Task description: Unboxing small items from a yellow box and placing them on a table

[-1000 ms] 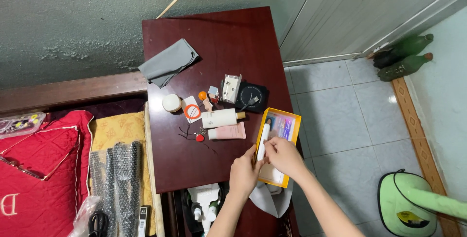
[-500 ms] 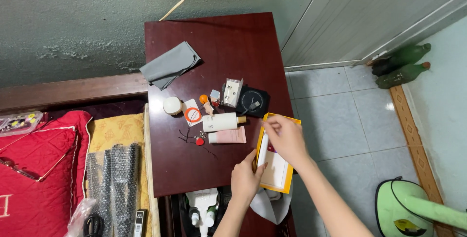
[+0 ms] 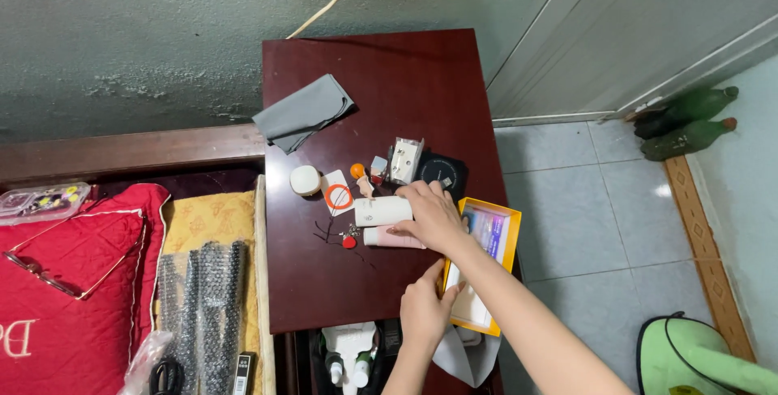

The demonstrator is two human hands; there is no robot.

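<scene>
White tube [image 3: 382,210] lies on its side mid-tabletop [image 3: 405,79], and our right hand [image 3: 436,217] is down over its right end, fingers curled onto it and onto the pink tube [image 3: 387,238] just nearer. Our left hand [image 3: 423,307] pinches the near left edge of the yellow-rimmed box [image 3: 504,237] at the tabletop's right side. Further left we see a round white case [image 3: 305,180] and a grey cloth [image 3: 304,111].
</scene>
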